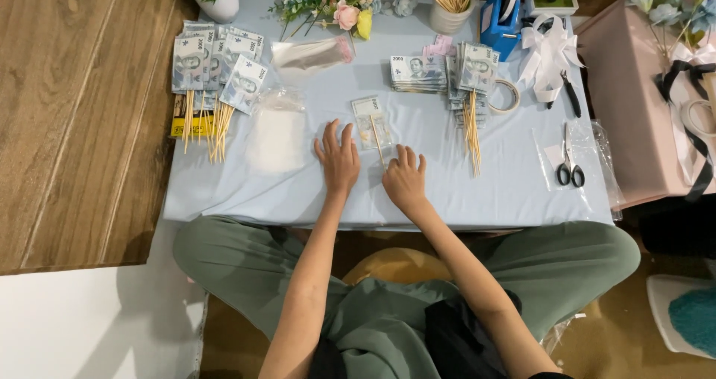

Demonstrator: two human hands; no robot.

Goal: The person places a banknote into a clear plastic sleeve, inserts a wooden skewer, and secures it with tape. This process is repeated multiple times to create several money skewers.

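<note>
The banknote [369,122], slipped into a clear sleeve with a thin wooden skewer [379,149] laid along it, lay flat near the middle of the counter [447,193], just ahead of both hands. The left hand [338,159] rested palm down with its fingers spread, its grip holding nothing; its fingertips sat just beside the note's left edge, seemingly to steady the spot where the work was being done. The right hand [403,179] lay knuckles up with the fingers drawn loosely together, its fingertips close to the lower end of the skewer. Whether they actually touched or pinched the stick could not be told from this height. So the note sat between and slightly beyond the two hands, nearer the left one.

The surroundings looked sorted by stage. At the far left, finished notes on sticks [212,73] fanned out in a bundle, kept clear of the working patch. A sheet of clear plastic bags [276,133] lay just left of the left hand, within easy reach. To the right, a stack of loose notes [418,73] and another batch on skewers [471,88] lay beside a roll of tape [509,96]. Scissors [570,166] rested further right, well apart from the hands, and a cup of spare skewers [451,2] stood at the far edge among artificial flowers [335,2].
</note>
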